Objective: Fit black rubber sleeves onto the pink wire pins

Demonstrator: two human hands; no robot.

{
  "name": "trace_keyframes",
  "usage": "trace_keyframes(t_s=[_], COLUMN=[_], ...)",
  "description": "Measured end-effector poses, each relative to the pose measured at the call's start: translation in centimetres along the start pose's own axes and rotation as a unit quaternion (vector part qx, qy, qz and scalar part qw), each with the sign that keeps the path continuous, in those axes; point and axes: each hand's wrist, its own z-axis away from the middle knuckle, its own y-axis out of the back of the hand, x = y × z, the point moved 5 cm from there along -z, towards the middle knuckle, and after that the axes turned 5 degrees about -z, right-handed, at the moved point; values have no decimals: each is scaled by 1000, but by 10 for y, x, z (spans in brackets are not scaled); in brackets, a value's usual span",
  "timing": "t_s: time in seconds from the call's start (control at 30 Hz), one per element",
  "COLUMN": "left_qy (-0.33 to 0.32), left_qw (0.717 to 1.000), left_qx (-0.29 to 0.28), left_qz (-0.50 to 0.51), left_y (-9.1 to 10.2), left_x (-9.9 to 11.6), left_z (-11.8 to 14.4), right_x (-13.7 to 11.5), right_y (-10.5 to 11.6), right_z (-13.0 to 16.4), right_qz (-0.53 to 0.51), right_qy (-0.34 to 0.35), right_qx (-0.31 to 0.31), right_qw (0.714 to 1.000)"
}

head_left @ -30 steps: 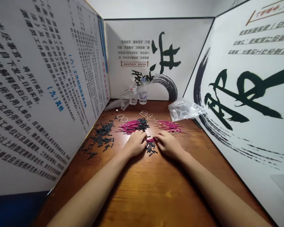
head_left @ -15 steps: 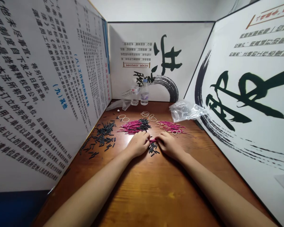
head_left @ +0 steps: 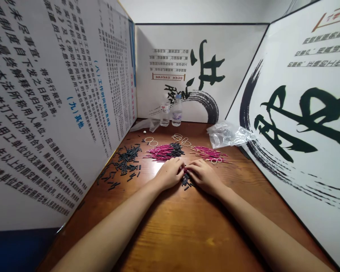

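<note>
My left hand and my right hand lie palm down on the wooden table, fingertips almost meeting. Between them sits a small bunch of pink sticks and short black tubes; the fingers cover most of it, so the exact grip is hidden. Just beyond my left hand lies a pile of pink sticks with black ends. A second pile of pink sticks lies beyond my right hand. Loose black tubes are scattered to the left.
Printed boards wall the table on the left, back and right. Two water bottles stand at the back. A clear plastic bag lies at the back right. Rubber bands lie behind the piles.
My hands have drawn closer together over the small bunch between them. The view has shifted slightly, so everything sits a little further right in the picture.
</note>
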Motion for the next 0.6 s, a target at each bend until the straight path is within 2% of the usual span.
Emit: trace_keyframes(t_s=[0.2, 0.4, 0.47, 0.6], left_qy=[54, 103, 112, 109], left_qw=[988, 932, 922, 923], left_qx=[56, 116, 117, 108], left_qz=[137, 327, 351, 353], left_y=[9, 12, 10, 7], left_x=[-10, -22, -24, -23], left_z=[-1, 0, 1, 1], right_x=[-1, 13, 17, 13], right_y=[1, 8, 9, 10], right_z=[-16, -7, -5, -6], right_qz=[33, -31, -50, -61], right_qy=[11, -36, -53, -63], right_qx=[16, 66, 82, 81], right_qw=[999, 997, 994, 993])
